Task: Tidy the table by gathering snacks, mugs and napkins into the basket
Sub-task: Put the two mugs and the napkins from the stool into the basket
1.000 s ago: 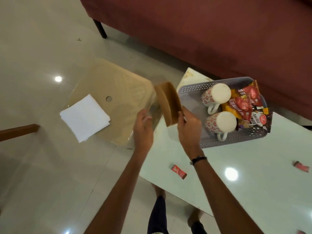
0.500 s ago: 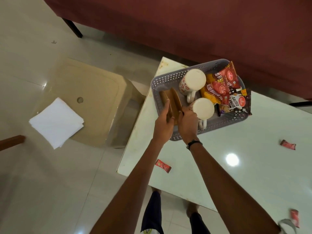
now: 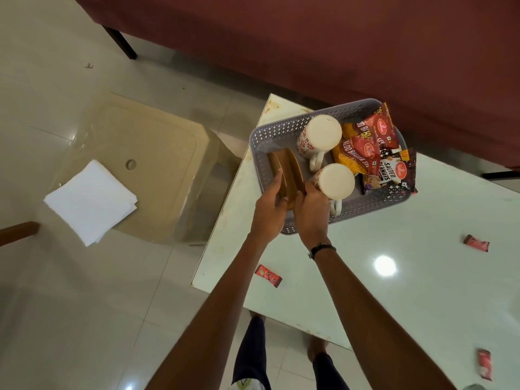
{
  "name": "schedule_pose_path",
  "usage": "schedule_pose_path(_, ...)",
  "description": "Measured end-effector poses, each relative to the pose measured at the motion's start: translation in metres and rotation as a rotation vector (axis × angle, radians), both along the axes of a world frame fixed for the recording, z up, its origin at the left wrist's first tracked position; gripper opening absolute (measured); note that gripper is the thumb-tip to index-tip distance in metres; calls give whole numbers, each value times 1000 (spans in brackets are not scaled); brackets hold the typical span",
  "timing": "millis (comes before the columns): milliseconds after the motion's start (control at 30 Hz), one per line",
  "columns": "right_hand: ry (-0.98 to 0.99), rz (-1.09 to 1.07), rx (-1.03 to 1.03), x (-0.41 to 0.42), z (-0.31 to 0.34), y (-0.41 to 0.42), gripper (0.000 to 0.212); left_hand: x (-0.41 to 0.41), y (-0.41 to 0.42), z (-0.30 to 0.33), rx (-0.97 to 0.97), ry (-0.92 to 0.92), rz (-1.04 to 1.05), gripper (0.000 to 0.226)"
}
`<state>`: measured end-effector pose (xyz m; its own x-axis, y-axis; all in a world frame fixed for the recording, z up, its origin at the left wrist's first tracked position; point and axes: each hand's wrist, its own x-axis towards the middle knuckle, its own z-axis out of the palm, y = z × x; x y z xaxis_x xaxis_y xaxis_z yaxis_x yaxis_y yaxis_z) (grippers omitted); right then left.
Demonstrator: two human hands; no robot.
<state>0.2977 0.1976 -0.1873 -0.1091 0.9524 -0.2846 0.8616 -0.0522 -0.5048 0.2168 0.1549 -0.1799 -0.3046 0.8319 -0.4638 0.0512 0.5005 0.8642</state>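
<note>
Both hands hold brown folded napkins inside perforated plastic basket.

A: Basket: grey, walls in perforated lattice. Two mugs: white, small red flower print.

B: Folded napkins in it: brown. Snack packets?

A: Red and yellow; the peanut packet dark with white lettering, black-and-white diamond border.

B: Stool beige, napkin stack on it white. Table glossy white; sachets red. Sofa maroon.
</note>
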Motion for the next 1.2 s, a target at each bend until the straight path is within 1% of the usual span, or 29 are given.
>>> schedule_pose_path(100,-64,45,154,-4,12,-11,25,-5,-5,10,84,-14,133,52)
schedule_pose_path(200,-17,109,367,-18,26,-16,25,-24,-18,14,146,-15,306,41)
schedule_pose_path(267,19,181,410,-37,32,-17,25,-43,-31,14,129,39,368,38)
schedule_pose_path(333,73,256,379,-62,37,-17,26,-66,-45,13,103,96,438,38)
schedule_pose_path(400,123,312,323,-93,38,-16,28,-91,-61,10,102,175,514,34)
schedule_pose_path(500,192,421,171,-145,30,-19,26,-132,-82,3,93,297,671,30)
schedule_pose_path(567,220,479,95,-179,24,-25,28,-163,-99,-7,54,408,815,30)
schedule_pose_path(633,225,535,36,-211,18,-37,30,-193,-119,-19,-11,562,965,31)
schedule_pose_path(700,254,592,-45,-240,14,-54,24,-219,-139,-28,-110,663,1080,35)
schedule_pose_path(767,291,612,-130,-265,6,-72,12,-239,-156,-34,-182,683,1150,39)
schedule_pose_path(833,312,604,-204,-284,-4,-90,10,-254,-168,-41,-257,634,1171,47)
schedule_pose_path(900,308,577,-267,-298,-13,-106,16,-266,-174,-45,-322,517,1185,55)
schedule_pose_path(967,275,550,-287,-307,-21,-118,29,-274,-175,-46,-371,344,1206,61)
schedule_pose_path(1033,236,531,-251,-311,-26,-124,49,-279,-177,-45,-369,196,1213,65)
schedule_pose_path(1100,211,533,-211,-314,-30,-126,58,-281,-181,-45,-344,130,1208,63)
schedule_pose_path(1200,175,540,-209,-316,-34,-126,57,-281,-185,-45,-318,104,1220,54)
